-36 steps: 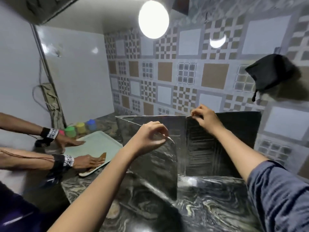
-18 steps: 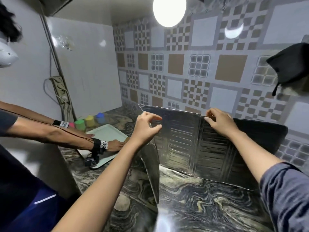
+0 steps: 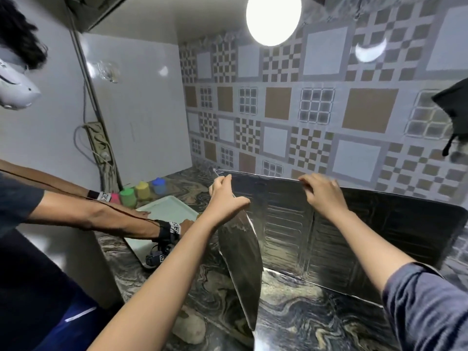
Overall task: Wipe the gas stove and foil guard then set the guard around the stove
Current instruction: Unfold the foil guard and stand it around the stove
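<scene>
marbled dark countertop [image 3: 304, 323] runs along a wall of checkered tiles [image 3: 278, 122], and the foil guard [image 3: 286, 224] stands on it upright, its long panels near the wall and its left panel swung forward toward the camera. since half a second ago the left hand [image 3: 225, 201] has closed: fingers that were spread are now pinched on the top corner where the left panel meets the back. the right hand [image 3: 321, 192] still pinches the top edge at a fold, fingertips curled over it. the guard's right end has shifted little. the stove is not in view. beside the guard, another person's hands [image 3: 141, 214] rest on a pale tray [image 3: 169, 211], one partly hidden behind the left forearm. coloured cups [image 3: 141, 191] stand behind the tray.
</scene>
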Available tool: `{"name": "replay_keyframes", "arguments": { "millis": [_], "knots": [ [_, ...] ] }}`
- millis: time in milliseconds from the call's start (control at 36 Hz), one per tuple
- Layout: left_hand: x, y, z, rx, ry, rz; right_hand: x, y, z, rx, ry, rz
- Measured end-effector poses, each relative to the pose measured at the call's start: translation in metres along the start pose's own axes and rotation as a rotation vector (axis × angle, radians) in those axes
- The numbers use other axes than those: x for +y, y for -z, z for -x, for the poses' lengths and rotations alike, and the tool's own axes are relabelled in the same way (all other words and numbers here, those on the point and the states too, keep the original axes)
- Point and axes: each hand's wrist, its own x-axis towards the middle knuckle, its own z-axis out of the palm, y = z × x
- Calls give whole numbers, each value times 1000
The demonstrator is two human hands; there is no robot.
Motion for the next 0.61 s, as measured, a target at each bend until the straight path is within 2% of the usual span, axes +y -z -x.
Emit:
{"name": "replay_keyframes", "arguments": {
  "millis": [250,417,611],
  "knots": [
    [-3,-6,-22,4,188,170,13,7,0,-61,55,-34],
    [-10,-14,-31,-64,151,316,32,16,-5,-95,27,-75],
    [-27,-30,-45,-134,108,568,51,26,-15,-17,-37,-70]
  ]
}}
